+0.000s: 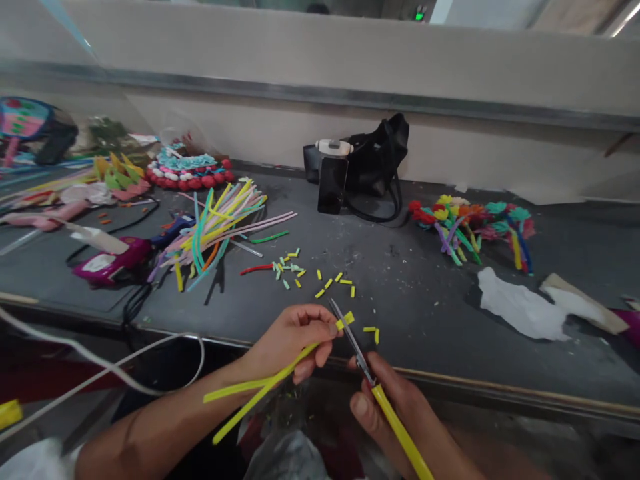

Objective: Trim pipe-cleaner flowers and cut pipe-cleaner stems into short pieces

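My left hand point(305, 337) pinches yellow pipe-cleaner strips point(250, 407), whose long ends trail down to the left across my forearm. Their short ends stick out past my fingertips. My right hand point(385, 393) holds scissors with yellow handles point(400, 430); the metal blades point(353, 337) point up and left, at the strips' short ends. Small cut yellow pieces point(345, 281) lie on the dark table just beyond my hands, with two more near the blades. Pale green and yellow bits point(285, 267) lie farther left, beside a red strip point(257, 269).
Colourful pipe cleaners point(220, 227) are heaped at the left, near a magenta tool point(113, 261). A black bag point(375, 160) and phone point(333, 185) stand at the back. Pipe-cleaner flowers point(470, 220) and crumpled white paper point(520, 307) lie right. The table's front edge point(450, 383) runs below.
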The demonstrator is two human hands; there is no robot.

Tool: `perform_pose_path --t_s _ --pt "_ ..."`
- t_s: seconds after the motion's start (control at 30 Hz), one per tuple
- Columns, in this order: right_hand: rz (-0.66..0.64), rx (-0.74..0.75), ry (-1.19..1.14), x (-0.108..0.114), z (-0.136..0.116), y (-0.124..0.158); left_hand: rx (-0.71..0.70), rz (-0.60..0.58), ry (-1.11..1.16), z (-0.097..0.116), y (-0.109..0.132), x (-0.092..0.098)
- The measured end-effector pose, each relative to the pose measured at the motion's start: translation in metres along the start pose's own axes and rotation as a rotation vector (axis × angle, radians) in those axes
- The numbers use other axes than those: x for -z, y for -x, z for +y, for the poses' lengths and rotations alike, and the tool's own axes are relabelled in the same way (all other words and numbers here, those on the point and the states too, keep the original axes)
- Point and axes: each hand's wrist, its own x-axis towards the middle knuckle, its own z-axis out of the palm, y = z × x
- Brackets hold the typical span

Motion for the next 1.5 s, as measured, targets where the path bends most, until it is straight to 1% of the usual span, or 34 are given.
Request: perform_pose_path --t_s 0.1,0.27,0.37,0.53,0.73,0.97,1.17,1.23,1.3,1.37,1.43,1.5 --pt "-0.050 -0.010 0.011 0.002 0.001 0.000 0.010 -0.012 -0.017 -0.001 -0.001 -0.002" --pt "-0.027 -0.001 0.001 -0.001 0.006 0.002 0.013 -0.012 -0.025 -0.003 -0.004 -0.006" --pt "-0.034 -0.005 0.005 -0.002 0.008 0.001 0.011 -0.004 -0.025 -0.003 -0.005 -0.008" --pt "0.020 -0.023 0.031 -0.005 0.011 0.000 0.014 -0.007 -0.047 -0.005 -0.007 -0.010" --pt "0.061 -0.102 0.015 -0.009 0.016 -0.001 0.023 -0.001 -0.079 -0.005 -0.011 -0.010" --pt "0.058 -0.129 0.024 -0.007 0.023 -0.005 0.022 0.022 -0.087 -0.005 -0.014 -0.010" --pt "0.084 -0.174 -0.032 -0.004 0.023 -0.007 -0.020 0.013 -0.047 -0.007 -0.017 -0.007" --pt "0.114 -0.194 -0.039 -0.001 0.021 -0.008 -0.040 0.017 -0.037 -0.006 -0.016 -0.005" --pt "0.161 -0.230 -0.088 0.004 0.017 -0.009 -0.039 -0.029 -0.031 -0.006 -0.015 -0.005" --pt "0.185 -0.257 -0.183 0.008 0.011 -0.009 -0.007 -0.132 -0.033 -0.007 -0.011 -0.006" --pt "0.182 -0.269 -0.304 0.010 0.006 -0.008 0.028 -0.239 -0.022 -0.010 -0.007 -0.009" --pt "0.179 -0.270 -0.395 0.010 0.003 -0.008 0.046 -0.312 0.002 -0.015 -0.003 -0.013"
